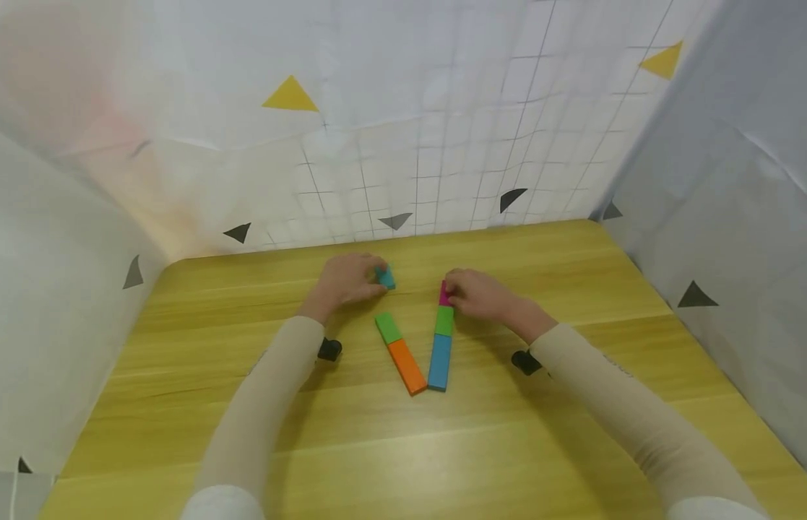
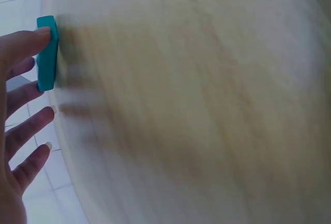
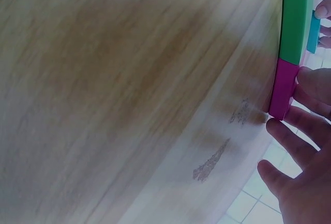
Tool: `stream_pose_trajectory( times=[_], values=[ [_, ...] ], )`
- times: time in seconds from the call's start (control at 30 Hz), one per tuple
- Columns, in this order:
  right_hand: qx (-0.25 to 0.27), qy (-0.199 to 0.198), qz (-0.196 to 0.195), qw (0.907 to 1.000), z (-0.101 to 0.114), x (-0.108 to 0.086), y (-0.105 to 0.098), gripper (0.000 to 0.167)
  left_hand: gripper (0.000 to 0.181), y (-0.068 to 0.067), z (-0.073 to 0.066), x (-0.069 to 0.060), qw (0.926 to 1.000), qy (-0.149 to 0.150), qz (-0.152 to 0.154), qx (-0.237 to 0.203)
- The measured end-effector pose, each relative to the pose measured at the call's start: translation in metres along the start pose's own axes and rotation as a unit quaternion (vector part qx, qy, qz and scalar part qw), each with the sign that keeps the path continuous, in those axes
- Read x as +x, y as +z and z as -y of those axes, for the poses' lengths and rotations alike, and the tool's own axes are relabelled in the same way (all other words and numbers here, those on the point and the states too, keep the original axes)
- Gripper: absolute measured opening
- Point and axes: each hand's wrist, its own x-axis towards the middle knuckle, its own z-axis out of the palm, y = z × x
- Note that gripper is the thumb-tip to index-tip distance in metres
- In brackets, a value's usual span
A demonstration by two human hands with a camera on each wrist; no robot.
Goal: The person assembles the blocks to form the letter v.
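My left hand (image 1: 347, 279) pinches a small teal block (image 1: 386, 278) (image 2: 47, 63) between thumb and fingers, beyond the left row's far end and apart from it. In the left wrist view the other fingers are spread beside the block. My right hand (image 1: 486, 296) holds a magenta block (image 1: 444, 295) (image 3: 283, 89) by thumb and fingertips. It sits end to end with a green block (image 1: 444, 321) (image 3: 296, 19), and a longer blue block (image 1: 440, 362) follows nearer me. To the left, another green block (image 1: 388, 328) meets a long orange block (image 1: 407, 367).
The two rows form a V on the wooden table (image 1: 481, 448), their near ends close together. White sheets with a grid (image 1: 436, 152) stand behind the table, and a grey-white sheet (image 1: 735, 217) lines the right side. Dark wrist cameras (image 1: 329, 349) hang under both forearms.
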Motion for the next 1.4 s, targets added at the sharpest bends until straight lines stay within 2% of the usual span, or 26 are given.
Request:
stream_pose_trajectory(
  times=[0.43,1.4],
  values=[
    [-0.003,0.013,0.003,0.9999,-0.002,0.001,0.002,0.003,0.043,0.001,0.007,-0.009,0.9998,-0.014,-0.011,-0.007],
    [-0.009,0.005,0.005,0.9999,-0.002,0.002,0.001,0.005,0.044,0.002,0.011,-0.045,0.9991,-0.02,-0.036,-0.002]
  ],
)
